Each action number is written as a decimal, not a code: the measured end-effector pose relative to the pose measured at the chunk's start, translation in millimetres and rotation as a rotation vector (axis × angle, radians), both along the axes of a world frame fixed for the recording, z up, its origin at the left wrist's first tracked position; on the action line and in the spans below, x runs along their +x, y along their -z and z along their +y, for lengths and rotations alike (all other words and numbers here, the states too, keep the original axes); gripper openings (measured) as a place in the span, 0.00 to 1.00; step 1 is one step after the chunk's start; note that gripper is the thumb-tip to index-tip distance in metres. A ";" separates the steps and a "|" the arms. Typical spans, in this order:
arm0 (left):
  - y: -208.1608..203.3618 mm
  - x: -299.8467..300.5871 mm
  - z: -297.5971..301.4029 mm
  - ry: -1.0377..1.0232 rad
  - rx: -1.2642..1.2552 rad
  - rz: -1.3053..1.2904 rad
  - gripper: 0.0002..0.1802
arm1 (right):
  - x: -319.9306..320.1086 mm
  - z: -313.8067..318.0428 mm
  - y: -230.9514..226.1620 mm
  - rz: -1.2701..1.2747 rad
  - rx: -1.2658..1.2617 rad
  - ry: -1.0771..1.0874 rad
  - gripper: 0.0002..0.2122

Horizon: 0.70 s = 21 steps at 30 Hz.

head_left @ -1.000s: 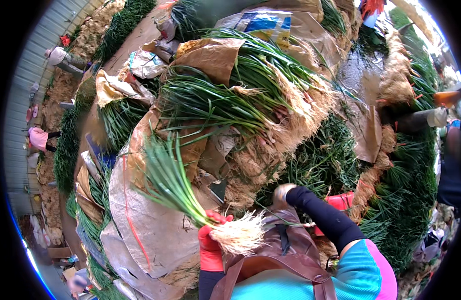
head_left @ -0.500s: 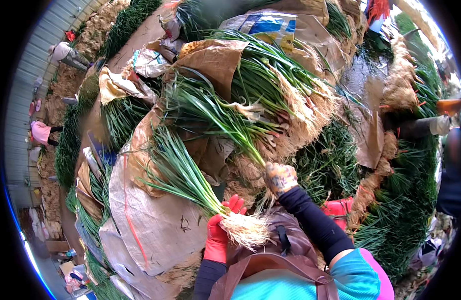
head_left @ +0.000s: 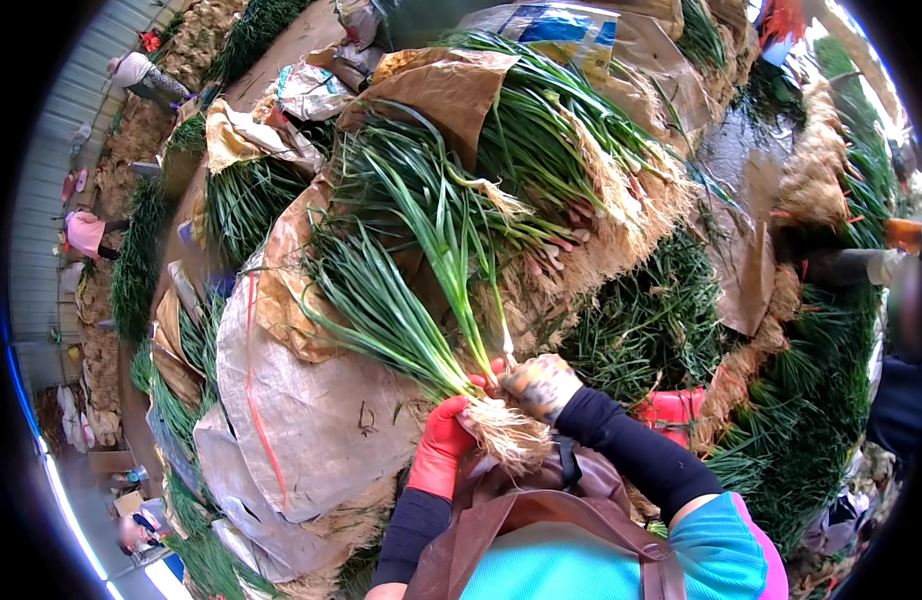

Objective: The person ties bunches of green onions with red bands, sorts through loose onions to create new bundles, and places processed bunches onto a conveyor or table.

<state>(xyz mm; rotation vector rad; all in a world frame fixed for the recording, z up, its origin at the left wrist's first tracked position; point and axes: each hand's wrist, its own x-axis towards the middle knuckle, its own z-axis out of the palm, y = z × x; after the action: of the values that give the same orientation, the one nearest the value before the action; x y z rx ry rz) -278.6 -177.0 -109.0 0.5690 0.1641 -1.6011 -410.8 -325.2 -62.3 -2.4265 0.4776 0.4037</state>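
Red-gloved left hand (head_left: 444,438) clasping white-rooted green onions (head_left: 401,328) | mottled-gloved right hand (head_left: 544,387) arrives beside them, closed on pale-based green stalk (head_left: 503,320): bunch likely thickening

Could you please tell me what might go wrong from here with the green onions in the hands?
The red-gloved left hand grips the larger green onion bunch near its base, so stalks could slip if that grip loosens.
The smaller green onion bundle at the right hand has long leaves overlapping the green onion heap in view; they might snag.
Tangled pale roots hang before the brown apron and may catch.
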 end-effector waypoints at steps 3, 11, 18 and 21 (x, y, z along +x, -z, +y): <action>1.6 0.1 3.1 -0.002 0.034 -0.098 0.24 | 5.3 9.7 -7.4 -0.008 0.119 0.041 0.09; -5.0 -0.3 13.3 -0.093 0.074 -0.097 0.26 | -10.7 15.1 20.9 -0.238 0.642 0.293 0.17; -3.8 1.9 16.8 -0.088 0.045 -0.038 0.25 | -110.6 33.7 82.0 0.603 0.154 0.115 0.12; -3.6 0.7 16.1 -0.097 0.049 -0.026 0.27 | -102.3 21.9 79.7 0.670 0.034 0.092 0.14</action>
<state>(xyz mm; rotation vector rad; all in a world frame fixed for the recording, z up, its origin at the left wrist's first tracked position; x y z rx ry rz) -277.9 -160.9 -105.4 0.6101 0.2094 -1.4983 -513.1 -303.3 -142.0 -2.1805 0.8474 1.1813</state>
